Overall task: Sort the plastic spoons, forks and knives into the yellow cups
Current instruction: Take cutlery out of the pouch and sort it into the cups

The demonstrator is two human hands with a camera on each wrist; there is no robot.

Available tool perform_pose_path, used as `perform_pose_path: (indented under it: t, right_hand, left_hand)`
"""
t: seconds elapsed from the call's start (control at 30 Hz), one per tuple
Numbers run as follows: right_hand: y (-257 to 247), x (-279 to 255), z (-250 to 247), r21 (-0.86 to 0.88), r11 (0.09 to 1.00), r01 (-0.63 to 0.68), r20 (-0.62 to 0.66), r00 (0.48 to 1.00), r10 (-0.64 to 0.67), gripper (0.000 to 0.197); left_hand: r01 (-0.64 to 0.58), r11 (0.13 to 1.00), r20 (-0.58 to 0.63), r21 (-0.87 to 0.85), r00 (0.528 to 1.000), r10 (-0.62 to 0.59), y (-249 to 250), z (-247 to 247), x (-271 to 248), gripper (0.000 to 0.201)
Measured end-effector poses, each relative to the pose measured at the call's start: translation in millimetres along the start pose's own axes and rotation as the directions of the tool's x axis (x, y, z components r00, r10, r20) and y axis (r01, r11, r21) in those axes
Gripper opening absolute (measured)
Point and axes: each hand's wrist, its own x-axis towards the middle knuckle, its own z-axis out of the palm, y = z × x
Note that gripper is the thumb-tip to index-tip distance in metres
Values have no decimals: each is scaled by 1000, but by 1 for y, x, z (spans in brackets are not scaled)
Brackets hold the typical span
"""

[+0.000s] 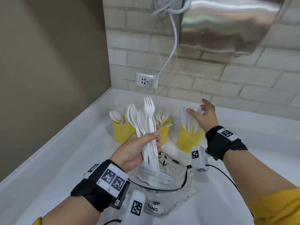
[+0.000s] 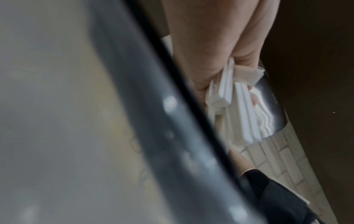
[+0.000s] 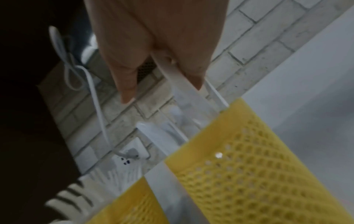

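Left hand [image 1: 138, 146] grips cutlery bundle [image 1: 146, 127]; right hand [image 1: 205, 116] spread above half-hidden knives [image 1: 191, 122].

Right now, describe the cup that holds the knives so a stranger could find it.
On the white counter below the brick wall stand three yellow mesh cups. The knife cup is the one farthest right, apart from the other two, under the right hand. Only it holds flat blades, not spoons or forks.
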Motion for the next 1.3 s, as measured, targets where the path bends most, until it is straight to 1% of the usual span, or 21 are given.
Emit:
perform_pose_path:
  t: [0.07,0.1,0.17,0.23,0.27,0.3,0.37,0.4,0.47,0.53,0.57,0.67,0.7,0.77,0.83,0.93,1.0,1.03,1.17,1.2,1.3]
  right_hand:
    - [-13,-7,-3,-59,992,107,-98,989,-113,78]
    - [-21,-12,-4,-103,977,185,-143,969,-199,73]
    - [-42,-30,-3,-171,919,355,-169,908,-382,51]
    - [-66,-53,3,-101,891,442,-60,891,-449,23]
    - [-77,-67,7,-45,900,433,56,901,-430,15]
    - [-84,-78,12,6,916,401,182,900,-396,16]
    - [-92,-93,19,111,940,321,315,886,-340,30]
    - [-94,-97,20,176,939,296,326,882,-339,31]
    - [-101,-103,20,263,925,273,301,888,-347,16]
    - [-109,-109,18,324,903,282,220,906,-362,7]
    - [-115,-111,17,382,885,264,164,924,-347,9]
    - [-133,-110,2,663,740,112,126,958,-258,15]
    - [-137,-108,-3,701,707,87,132,959,-249,15]
    - [-137,-104,-9,635,768,82,173,954,-245,12]
    - [-130,-103,-8,495,868,42,290,933,-211,14]
    - [-116,-108,-3,433,885,-173,529,843,-94,18]
    - [-113,-114,0,454,833,-315,652,755,-70,19]
    - [-112,-116,1,458,822,-337,690,718,-90,21]
    - [-114,-115,-4,369,906,-209,768,617,-170,12]
    - [-113,-113,-5,343,919,-195,797,579,-175,18]
    - [-106,-113,-6,282,936,-211,891,420,-174,22]
  left_hand:
    - [0,1000,13,2,1000,0,0,2,0,21]
    - [-4,1000,19,12,1000,4,0,4,-1,21]
    - [-16,999,17,47,1000,15,-1,9,-1,17]
    - [-26,996,-3,82,1000,26,-2,15,-2,12]
    - [-33,995,-8,99,999,34,-3,17,-3,11]
    - [-38,993,-8,113,999,40,-4,20,-4,10]
    - [-52,990,1,131,999,52,-3,23,-7,9]
    - [-61,989,7,137,998,60,-2,24,-8,10]
    - [-80,984,12,160,997,79,0,23,-12,13]
    - [-97,977,6,192,995,97,1,22,-17,12]
    - [-104,972,2,210,994,105,0,21,-19,10]
    - [-115,959,-2,258,993,119,-1,17,-25,7]
    - [-121,954,16,275,993,121,-1,14,-27,7]
    - [-136,937,105,320,989,108,1,7,-32,6]
    - [-115,941,242,318,970,36,5,2,-38,14]
    - [-35,973,419,229,906,-66,10,2,-49,17]
    - [6,979,452,202,887,-99,11,3,-53,19]
    - [0,976,459,216,883,-101,12,3,-55,19]
    - [-50,932,500,358,854,-146,15,4,-60,17]
    - [-39,927,515,372,840,-171,16,4,-62,18]
    - [-12,926,561,378,798,-219,17,6,-64,23]
